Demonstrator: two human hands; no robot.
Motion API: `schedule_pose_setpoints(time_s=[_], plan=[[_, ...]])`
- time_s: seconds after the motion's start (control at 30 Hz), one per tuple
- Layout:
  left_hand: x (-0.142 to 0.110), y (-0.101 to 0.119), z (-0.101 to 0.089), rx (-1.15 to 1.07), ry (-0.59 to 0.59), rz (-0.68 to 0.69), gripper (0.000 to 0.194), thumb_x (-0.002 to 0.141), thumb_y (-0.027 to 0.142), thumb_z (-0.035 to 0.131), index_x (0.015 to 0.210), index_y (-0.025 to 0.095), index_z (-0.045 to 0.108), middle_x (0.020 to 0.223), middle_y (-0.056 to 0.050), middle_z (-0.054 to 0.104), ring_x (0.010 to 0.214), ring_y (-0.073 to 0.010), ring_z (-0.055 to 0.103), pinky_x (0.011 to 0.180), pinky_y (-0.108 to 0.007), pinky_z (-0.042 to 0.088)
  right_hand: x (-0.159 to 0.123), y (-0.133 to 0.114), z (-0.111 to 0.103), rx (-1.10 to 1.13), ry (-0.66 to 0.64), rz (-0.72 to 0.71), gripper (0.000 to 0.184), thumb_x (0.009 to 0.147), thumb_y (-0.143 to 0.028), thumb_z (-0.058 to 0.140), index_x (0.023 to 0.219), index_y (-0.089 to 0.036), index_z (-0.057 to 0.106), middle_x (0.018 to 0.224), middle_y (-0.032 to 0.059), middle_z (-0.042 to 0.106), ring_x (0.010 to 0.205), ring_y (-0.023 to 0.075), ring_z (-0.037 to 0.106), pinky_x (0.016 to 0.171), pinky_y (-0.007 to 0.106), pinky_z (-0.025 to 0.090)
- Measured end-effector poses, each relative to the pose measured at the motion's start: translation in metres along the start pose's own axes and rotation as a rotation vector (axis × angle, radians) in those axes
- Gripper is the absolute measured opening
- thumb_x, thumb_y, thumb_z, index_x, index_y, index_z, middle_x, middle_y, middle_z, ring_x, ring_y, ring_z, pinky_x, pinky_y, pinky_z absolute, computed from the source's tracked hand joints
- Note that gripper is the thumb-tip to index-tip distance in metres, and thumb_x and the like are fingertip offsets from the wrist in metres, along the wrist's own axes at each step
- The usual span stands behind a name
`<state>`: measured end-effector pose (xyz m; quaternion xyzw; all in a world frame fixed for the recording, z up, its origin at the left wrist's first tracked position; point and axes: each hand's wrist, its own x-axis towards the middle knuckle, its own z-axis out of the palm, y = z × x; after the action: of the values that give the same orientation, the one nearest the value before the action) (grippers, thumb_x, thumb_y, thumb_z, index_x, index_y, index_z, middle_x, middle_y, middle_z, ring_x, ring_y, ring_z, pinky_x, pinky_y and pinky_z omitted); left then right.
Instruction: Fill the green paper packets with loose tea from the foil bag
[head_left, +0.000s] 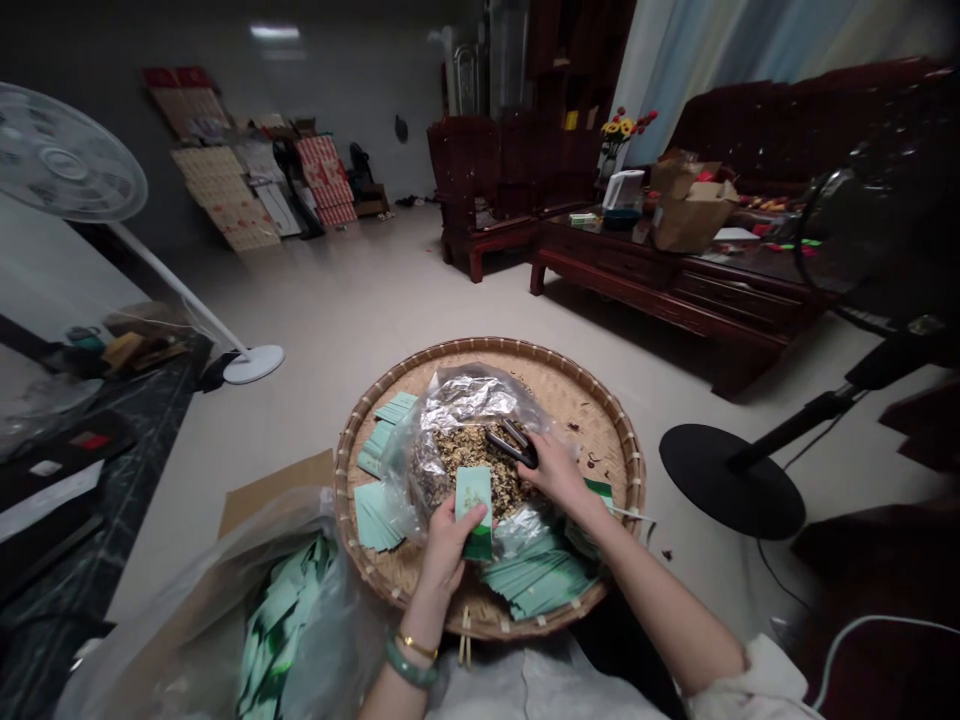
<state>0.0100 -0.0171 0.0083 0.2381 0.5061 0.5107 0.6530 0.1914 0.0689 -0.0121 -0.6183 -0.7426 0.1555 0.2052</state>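
Observation:
My left hand holds a small pale-green paper packet with a darker green lower end upright in front of the bag. In my right hand is a pair of dark tongs, whose two arms reach over a heap of dried, chopped brown and cream bits. The heap lies in an open clear plastic bag on a round woven bamboo tray. Fanned green packets lie near the tray's front, and more packet stacks sit along its left side.
A large plastic bag with many green packets stands at front left, beside cardboard. A white fan is at left, a black fan at right. Behind are a wooden table and chair.

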Motion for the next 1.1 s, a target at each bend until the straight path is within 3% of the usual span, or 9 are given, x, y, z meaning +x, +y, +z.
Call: schedule_pose_setpoints(time_s=[0.13, 0.23, 0.33, 0.43, 0.6, 0.77, 1.1], plan=[[0.002, -0.001, -0.003, 0.023, 0.052, 0.061, 0.045, 0.048, 0.033, 0.083, 0.081, 0.012, 0.061, 0.064, 0.0, 0.065, 0.051, -0.0122, 0.06, 0.052, -0.023, 0.049, 0.002, 0.004, -0.019, 0.383, -0.053, -0.043, 0.042, 0.074, -0.03, 0.06, 0.112, -0.014, 0.059, 0.101, 0.0098, 0.064, 0.09, 0.0227, 0.059, 0.08, 0.035, 0.046], [0.005, -0.004, -0.002, 0.061, 0.057, 0.096, 0.046, 0.048, 0.032, 0.083, 0.084, 0.012, 0.062, 0.066, -0.001, 0.066, 0.051, -0.0126, 0.06, 0.053, -0.024, 0.05, 0.0, 0.0, -0.038, 0.613, -0.284, -0.024, 0.04, 0.074, -0.035, 0.062, 0.11, -0.016, 0.063, 0.094, 0.0067, 0.068, 0.077, 0.0189, 0.061, 0.07, 0.031, 0.048], [0.007, -0.006, 0.001, 0.141, 0.036, 0.129, 0.046, 0.048, 0.031, 0.083, 0.084, 0.012, 0.063, 0.068, -0.002, 0.068, 0.054, -0.0136, 0.061, 0.057, -0.026, 0.05, -0.002, -0.01, -0.051, 0.697, -0.479, -0.072, 0.037, 0.073, -0.038, 0.064, 0.103, -0.016, 0.067, 0.086, 0.0041, 0.068, 0.069, 0.0155, 0.059, 0.061, 0.025, 0.046], [0.007, -0.006, 0.003, 0.215, 0.011, 0.138, 0.045, 0.048, 0.029, 0.082, 0.085, 0.012, 0.064, 0.071, -0.003, 0.069, 0.057, -0.0149, 0.062, 0.058, -0.026, 0.05, -0.002, -0.019, -0.055, 0.696, -0.559, -0.105, 0.031, 0.074, -0.036, 0.063, 0.096, -0.015, 0.069, 0.076, 0.0016, 0.066, 0.058, 0.0113, 0.054, 0.051, 0.021, 0.041], [0.004, -0.002, 0.0, 0.27, -0.027, 0.122, 0.04, 0.048, 0.024, 0.082, 0.083, 0.011, 0.066, 0.072, -0.005, 0.072, 0.061, -0.0162, 0.063, 0.059, -0.025, 0.048, -0.003, -0.025, -0.055, 0.676, -0.575, -0.103, 0.027, 0.078, -0.033, 0.057, 0.096, -0.015, 0.068, 0.061, -0.0027, 0.057, 0.046, 0.0077, 0.044, 0.041, 0.018, 0.032], [0.002, -0.005, -0.007, 0.257, -0.082, 0.055, 0.038, 0.049, 0.022, 0.081, 0.082, 0.011, 0.068, 0.074, -0.006, 0.073, 0.061, -0.0167, 0.064, 0.057, -0.024, 0.049, -0.003, -0.022, -0.049, 0.66, -0.521, -0.091, 0.025, 0.078, -0.032, 0.058, 0.093, -0.015, 0.067, 0.066, -0.0012, 0.058, 0.05, 0.0082, 0.045, 0.045, 0.019, 0.034], [0.005, -0.009, -0.015, 0.238, -0.108, 0.056, 0.039, 0.05, 0.025, 0.082, 0.084, 0.01, 0.069, 0.078, -0.008, 0.073, 0.064, -0.0166, 0.064, 0.06, -0.025, 0.049, -0.001, -0.018, -0.046, 0.837, -0.639, 0.026, 0.04, 0.073, -0.046, 0.064, 0.096, -0.014, 0.065, 0.07, 0.0002, 0.059, 0.054, 0.0088, 0.045, 0.048, 0.02, 0.036]])
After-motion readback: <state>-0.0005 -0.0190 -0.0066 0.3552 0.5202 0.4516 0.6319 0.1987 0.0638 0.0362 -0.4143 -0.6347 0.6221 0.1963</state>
